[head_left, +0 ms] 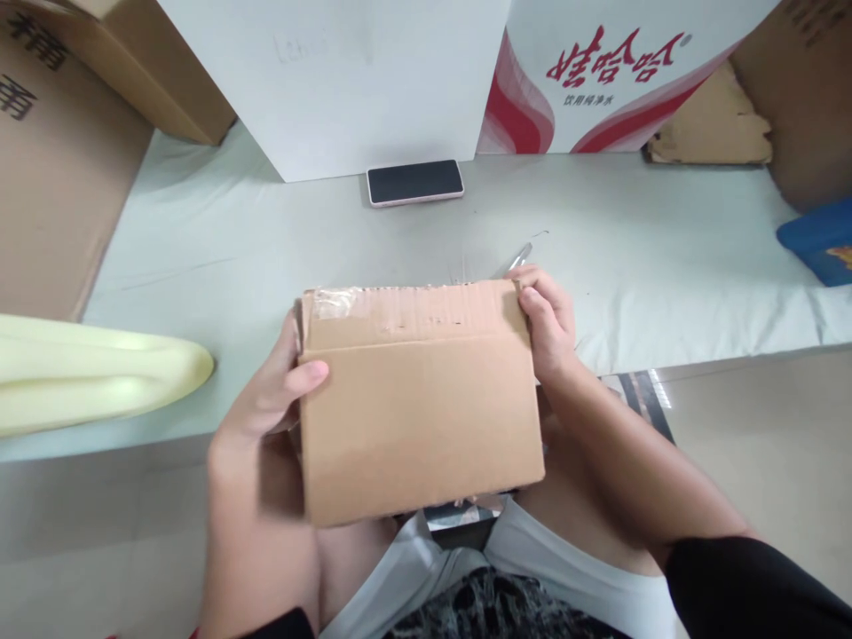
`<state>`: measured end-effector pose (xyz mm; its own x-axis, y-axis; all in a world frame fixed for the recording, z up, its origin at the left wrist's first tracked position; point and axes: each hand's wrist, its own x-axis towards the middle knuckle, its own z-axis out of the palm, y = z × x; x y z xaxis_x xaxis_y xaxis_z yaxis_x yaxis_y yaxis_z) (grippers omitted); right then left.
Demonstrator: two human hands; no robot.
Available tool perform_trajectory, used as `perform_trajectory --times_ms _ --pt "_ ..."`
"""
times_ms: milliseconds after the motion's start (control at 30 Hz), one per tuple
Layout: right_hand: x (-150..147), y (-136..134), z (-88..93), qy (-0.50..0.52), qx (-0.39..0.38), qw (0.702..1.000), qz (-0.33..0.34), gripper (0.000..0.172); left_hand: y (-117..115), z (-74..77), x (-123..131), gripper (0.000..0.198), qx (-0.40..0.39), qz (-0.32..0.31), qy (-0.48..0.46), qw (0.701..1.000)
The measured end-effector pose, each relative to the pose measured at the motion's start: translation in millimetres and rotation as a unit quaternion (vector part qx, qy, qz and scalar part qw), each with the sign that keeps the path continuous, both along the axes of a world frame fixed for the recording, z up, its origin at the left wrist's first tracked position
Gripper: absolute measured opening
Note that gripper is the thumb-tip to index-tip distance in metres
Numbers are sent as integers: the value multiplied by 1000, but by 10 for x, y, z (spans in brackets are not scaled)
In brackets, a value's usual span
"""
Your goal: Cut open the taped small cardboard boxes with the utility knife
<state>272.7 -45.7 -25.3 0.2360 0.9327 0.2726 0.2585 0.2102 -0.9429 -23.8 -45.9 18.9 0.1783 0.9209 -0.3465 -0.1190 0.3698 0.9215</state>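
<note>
A brown cardboard box point(419, 417) is held between my two hands over my lap, at the table's front edge. Its upper flap has a rough, torn strip and a piece of clear tape point(336, 303) at the left corner. My left hand point(276, 382) grips the left side, thumb on the front face and the other fingers partly hidden behind. At the upper right corner my right hand point(549, 315) is closed round the edge. Just beyond my right fingers lies a thin, clear, pen-like object point(520, 256), partly hidden.
A phone point(415, 184) lies on the pale cloth-covered table point(666, 248), before a white box point(346, 80) and a red-and-white printed carton point(586, 89). Large cardboard boxes point(59, 186) stand left. A pale yellow object point(99, 373) juts in; a blue container point(822, 238) is at right.
</note>
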Motion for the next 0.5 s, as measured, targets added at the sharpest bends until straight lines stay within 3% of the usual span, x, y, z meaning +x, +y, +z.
perform_trajectory --times_ms 100,167,367,500 --pt "-2 25 -52 -22 4 1000 -8 35 -140 141 84 30 -9 163 -22 986" --pt "0 20 -64 -28 -4 999 14 41 -143 167 122 29 16 221 -32 975" --pt "-48 -31 17 -78 11 988 132 47 229 -78 31 38 116 259 -63 957" --pt "-114 -7 4 -164 -31 979 116 62 347 -205 44 40 140 282 -20 949"
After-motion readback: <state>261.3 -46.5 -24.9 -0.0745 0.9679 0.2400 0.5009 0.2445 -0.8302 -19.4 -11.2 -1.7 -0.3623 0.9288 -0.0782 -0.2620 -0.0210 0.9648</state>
